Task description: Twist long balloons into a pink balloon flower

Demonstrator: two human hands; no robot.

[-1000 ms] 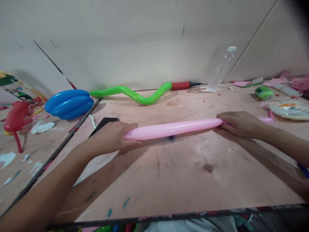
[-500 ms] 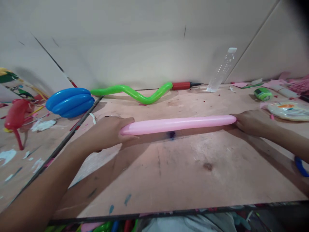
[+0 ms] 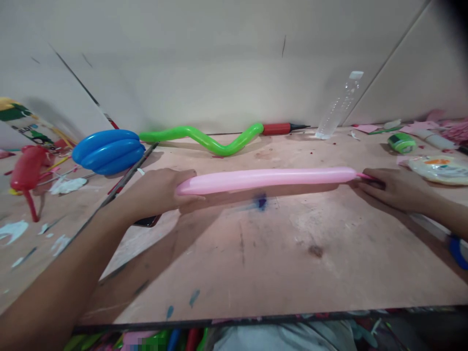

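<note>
A long inflated pink balloon (image 3: 270, 180) stretches level between my two hands, just over the table. Its left end sits in the grip of my left hand (image 3: 166, 187), thumb on top and fingers below. My right hand (image 3: 393, 187) pinches the thin, darker pink uninflated tail at the other end. Behind the balloon lies a zigzag green balloon (image 3: 219, 146), its right end meeting a red balloon pump (image 3: 277, 128) with a black nozzle. A blue bundle of balloons (image 3: 108, 152) rests to the left of the green one.
A clear plastic bottle (image 3: 337, 107) stands by the wall. At the right are a green roll (image 3: 402, 143), a plastic packet (image 3: 438, 168) and a blue ring-like piece (image 3: 458, 252). A red balloon shape (image 3: 29, 168) lies far left. A phone (image 3: 148, 220) shows partly below my left wrist.
My right hand has slid slightly right off the balloon's inflated end, so a stretch of tail now shows. My left hand and the balloon have shifted a little up and left.
</note>
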